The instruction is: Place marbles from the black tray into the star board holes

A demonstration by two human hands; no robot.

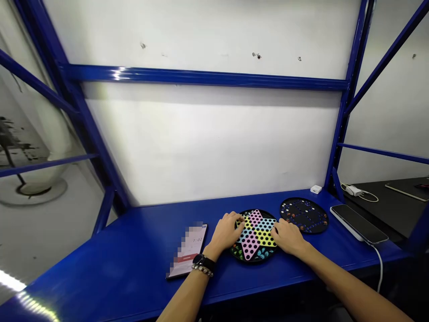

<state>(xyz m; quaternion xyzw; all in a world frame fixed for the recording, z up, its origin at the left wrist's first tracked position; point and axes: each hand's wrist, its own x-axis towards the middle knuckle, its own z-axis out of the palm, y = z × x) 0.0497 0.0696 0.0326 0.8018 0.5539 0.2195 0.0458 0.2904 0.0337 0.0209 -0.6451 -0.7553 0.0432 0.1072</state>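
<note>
A star-shaped Chinese checkers board (256, 238), pink, yellow and light blue with black holes, lies over a round black tray (255, 262). My left hand (228, 230) has its fingers curled on the board's left edge. At the right edge, my right hand (287, 236) pinches a point of the star. Green and blue marbles (262, 255) show in the tray around the star. The fingertips are partly hidden. On my left wrist are a dark watch and a beaded bracelet.
Behind my right hand lies a second round black board (303, 214) with small white and brown pieces. Left of me is a phone (191, 250) with a lit screen. At the right are a dark phone (360, 222) on a white cabled block and a small white adapter (316, 189). Blue posts frame the table.
</note>
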